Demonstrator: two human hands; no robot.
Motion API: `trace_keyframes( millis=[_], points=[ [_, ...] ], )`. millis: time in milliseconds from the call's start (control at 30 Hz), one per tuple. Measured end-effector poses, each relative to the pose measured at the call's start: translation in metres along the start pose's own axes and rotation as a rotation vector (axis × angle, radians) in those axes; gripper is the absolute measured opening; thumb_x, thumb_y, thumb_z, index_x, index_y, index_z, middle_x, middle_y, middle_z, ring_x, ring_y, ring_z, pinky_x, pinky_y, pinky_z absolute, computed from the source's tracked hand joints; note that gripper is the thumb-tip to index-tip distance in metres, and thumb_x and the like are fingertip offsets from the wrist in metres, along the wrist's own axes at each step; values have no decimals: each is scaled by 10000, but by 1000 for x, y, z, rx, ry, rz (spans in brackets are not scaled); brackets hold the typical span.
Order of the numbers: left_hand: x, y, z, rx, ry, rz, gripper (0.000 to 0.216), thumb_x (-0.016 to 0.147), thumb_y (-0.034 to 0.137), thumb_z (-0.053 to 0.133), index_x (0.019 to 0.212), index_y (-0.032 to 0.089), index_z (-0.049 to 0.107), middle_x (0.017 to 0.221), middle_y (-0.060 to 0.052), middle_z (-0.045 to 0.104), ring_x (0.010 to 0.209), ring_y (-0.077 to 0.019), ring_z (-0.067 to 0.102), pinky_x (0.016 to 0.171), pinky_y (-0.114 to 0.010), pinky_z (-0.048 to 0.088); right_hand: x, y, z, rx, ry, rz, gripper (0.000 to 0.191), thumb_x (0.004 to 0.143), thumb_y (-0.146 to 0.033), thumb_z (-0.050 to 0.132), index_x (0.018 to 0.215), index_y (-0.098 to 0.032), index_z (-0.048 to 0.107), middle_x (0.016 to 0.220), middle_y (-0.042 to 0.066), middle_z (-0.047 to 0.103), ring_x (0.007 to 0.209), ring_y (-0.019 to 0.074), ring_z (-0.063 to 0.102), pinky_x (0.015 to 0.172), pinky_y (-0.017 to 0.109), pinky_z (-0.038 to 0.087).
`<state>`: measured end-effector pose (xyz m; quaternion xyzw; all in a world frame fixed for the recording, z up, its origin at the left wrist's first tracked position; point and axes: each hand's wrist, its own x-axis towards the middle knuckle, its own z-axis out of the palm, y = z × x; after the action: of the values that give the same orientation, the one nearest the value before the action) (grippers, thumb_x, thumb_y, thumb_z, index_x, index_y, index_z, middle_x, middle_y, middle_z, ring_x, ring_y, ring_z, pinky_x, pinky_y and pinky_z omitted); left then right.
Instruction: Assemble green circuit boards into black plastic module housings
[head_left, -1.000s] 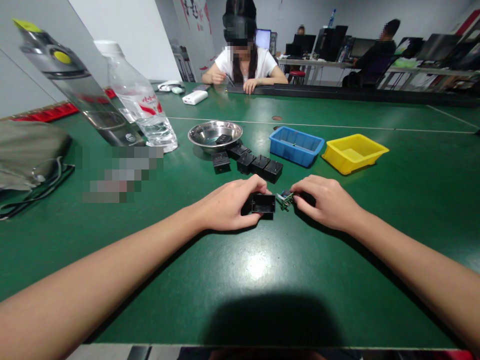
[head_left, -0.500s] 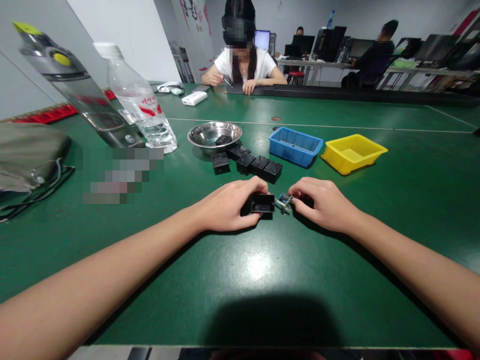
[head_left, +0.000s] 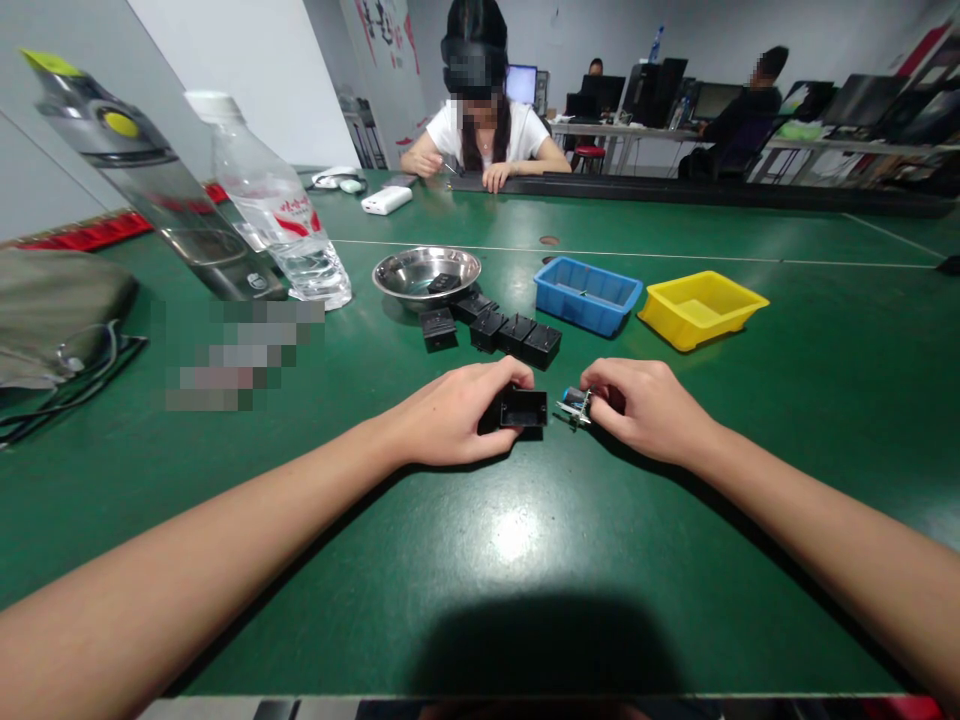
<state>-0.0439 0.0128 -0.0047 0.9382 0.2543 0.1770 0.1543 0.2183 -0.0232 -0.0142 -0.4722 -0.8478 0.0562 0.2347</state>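
My left hand (head_left: 450, 412) is closed round a small open black plastic casing (head_left: 523, 408) that rests on the green table. My right hand (head_left: 643, 405) pinches a small circuit board (head_left: 574, 404) with blue and metal parts, held just right of the casing's open side and apart from it. Beyond my hands lies a row of several black casings (head_left: 495, 328). Behind that row stands a steel bowl (head_left: 426, 272) with one black piece inside.
A blue tray (head_left: 587, 293) and a yellow tray (head_left: 701, 307) sit beyond my right hand. A water bottle (head_left: 277, 210) and a grey bottle (head_left: 142, 180) stand at the left, near a bag (head_left: 52, 310). A person sits at the far table edge.
The circuit board in my right hand has tilted and shifted slightly; both hands and the casing stay nearly in place. The view has drifted a little.
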Motion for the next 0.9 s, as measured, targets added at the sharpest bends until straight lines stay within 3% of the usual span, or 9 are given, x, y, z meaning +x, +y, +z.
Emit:
trace_keyframes(
  millis=[300,467,900],
  points=[
    [0,0,-1,1,-8,27,376,816,244,611,1181,202,529,1080,-61,695,971,-218,676,857,-331,518,0,1,1,5,-16,-34,95,843,-152,551,882,-181,632,766,26,631,681,158,558,668,262,383],
    [1,-1,-1,0,-19,73,402,829,210,596,1227,193,546,1148,-74,692,1043,-219,667,907,-322,515,0,1,0,-44,-34,45,123,852,-182,550,920,-182,652,697,11,623,627,161,554,639,270,357],
    [1,1,-2,-24,3,47,324,848,252,610,1160,178,567,1076,-74,680,960,-205,667,835,-309,522,0,3,1,-38,18,6,93,846,-164,554,881,-182,638,757,25,628,678,167,556,664,274,376]
  ],
)
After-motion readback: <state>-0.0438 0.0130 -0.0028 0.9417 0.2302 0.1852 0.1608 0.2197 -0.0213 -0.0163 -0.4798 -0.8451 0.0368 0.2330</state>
